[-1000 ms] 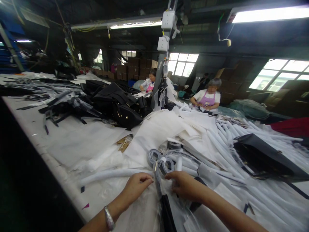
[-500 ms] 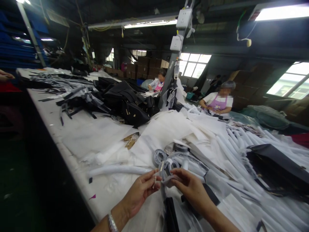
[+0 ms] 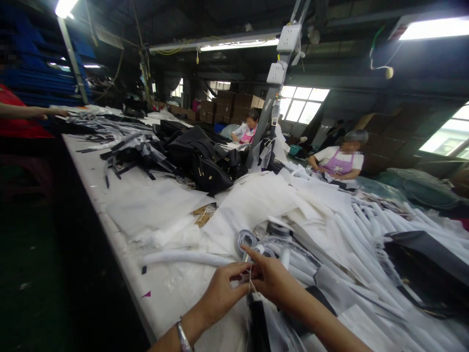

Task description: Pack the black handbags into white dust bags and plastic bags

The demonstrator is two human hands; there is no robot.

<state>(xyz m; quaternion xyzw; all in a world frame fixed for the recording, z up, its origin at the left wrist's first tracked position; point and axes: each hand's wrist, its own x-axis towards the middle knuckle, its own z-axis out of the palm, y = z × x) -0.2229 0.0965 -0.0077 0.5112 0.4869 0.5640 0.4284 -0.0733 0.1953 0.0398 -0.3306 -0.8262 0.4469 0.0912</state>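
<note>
Head view, clock centred on your hands: your left hand (image 3: 223, 291) and right hand (image 3: 277, 281) were together, fingertips meeting. Your left looked pinched on a thin white string (image 3: 250, 278); honestly couldn't tell what your right had gripped. That string ran between your hands, with a long black piece (image 3: 258, 322) just below at 6 o'clock. A clear-wrapped roll (image 3: 240, 238) sat close by at 12, a white tube (image 3: 186, 257) lay at 9, and a black bag (image 3: 428, 259) was over at 3. Further out you had loose white sheets (image 3: 258, 195) at 12 and heaped black bags (image 3: 214, 177) at 11. Way back, a co-worker in a purple apron (image 3: 340, 164) was at 1, someone in red (image 3: 22, 128) at 10.
</note>
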